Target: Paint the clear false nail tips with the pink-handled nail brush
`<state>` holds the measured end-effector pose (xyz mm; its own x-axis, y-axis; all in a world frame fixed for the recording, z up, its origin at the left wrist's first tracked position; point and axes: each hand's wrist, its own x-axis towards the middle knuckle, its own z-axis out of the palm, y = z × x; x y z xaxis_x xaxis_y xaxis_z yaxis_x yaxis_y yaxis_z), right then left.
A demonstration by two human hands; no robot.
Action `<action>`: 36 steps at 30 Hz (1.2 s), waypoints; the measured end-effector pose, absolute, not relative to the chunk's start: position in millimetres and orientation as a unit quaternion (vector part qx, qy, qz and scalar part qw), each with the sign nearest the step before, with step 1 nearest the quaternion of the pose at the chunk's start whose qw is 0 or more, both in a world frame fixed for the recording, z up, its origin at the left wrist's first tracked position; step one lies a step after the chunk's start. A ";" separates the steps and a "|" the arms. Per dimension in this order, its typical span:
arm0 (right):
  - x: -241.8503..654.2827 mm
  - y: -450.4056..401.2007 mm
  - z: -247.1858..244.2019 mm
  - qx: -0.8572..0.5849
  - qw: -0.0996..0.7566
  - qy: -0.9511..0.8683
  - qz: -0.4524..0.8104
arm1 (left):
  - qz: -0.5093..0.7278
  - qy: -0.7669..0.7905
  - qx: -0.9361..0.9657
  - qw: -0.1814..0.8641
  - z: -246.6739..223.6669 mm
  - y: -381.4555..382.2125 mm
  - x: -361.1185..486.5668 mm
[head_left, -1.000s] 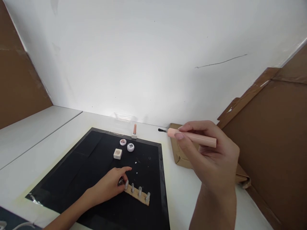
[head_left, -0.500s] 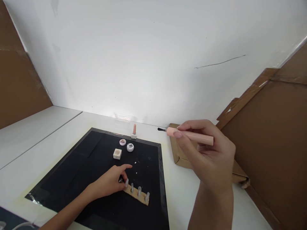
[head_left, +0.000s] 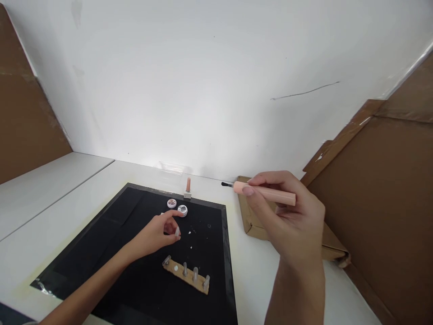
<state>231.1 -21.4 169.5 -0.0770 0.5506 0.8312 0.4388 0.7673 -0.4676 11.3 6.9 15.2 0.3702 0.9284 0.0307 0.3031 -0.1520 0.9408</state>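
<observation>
My right hand (head_left: 291,207) pinches a pink brush handle (head_left: 270,194), its dark bristle tip pointing left. Over the black mat (head_left: 118,234), my left hand (head_left: 158,232) holds a small clear nail tip (head_left: 177,231) between its fingers. Below it lies a cardboard strip (head_left: 189,278) bearing several upright clear nail tips, with a white dot (head_left: 176,268) between the first and second. Just behind my left hand are a round pot of silvery stuff (head_left: 182,210) and a round pot with a reddish-brown surface (head_left: 172,203); the white block is mostly hidden.
A pink-capped item (head_left: 188,184) stands in a small white block at the mat's back edge, near a clear plastic tray (head_left: 171,168). A cardboard box (head_left: 253,223) sits behind my right hand. Cardboard panels flank both sides.
My left hand has lifted a nail tip off the strip and moved up and away from it, baring the white dot. My right hand stays nearly still with the brush.
</observation>
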 end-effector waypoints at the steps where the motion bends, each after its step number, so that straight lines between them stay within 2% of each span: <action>1: 231.3 -21.2 169.4 -0.340 0.588 -0.732 0.048 | 0.349 0.442 0.681 0.468 22.7 9.3 11.1; 10: 231.2 -16.9 169.6 -0.368 0.557 -0.741 0.068 | 0.457 0.373 0.682 0.431 83.3 15.9 21.1; 16: 228.6 -11.1 162.9 -0.328 0.564 -0.747 0.129 | 0.501 0.352 0.682 0.401 109.3 9.4 30.3; 29: 198.9 4.9 156.2 -0.322 0.412 -0.816 0.246 | 0.517 0.341 0.729 0.291 117.8 10.6 18.2; 36: 191.9 9.8 152.3 -0.339 0.398 -0.807 0.275 | 0.512 0.343 0.740 0.270 119.2 12.6 14.9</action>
<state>191.9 9.8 152.3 -0.4531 0.7659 0.4561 0.3269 0.6188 -0.7143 14.9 12.6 119.2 0.2411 0.7840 0.5720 0.2316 -0.6188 0.7506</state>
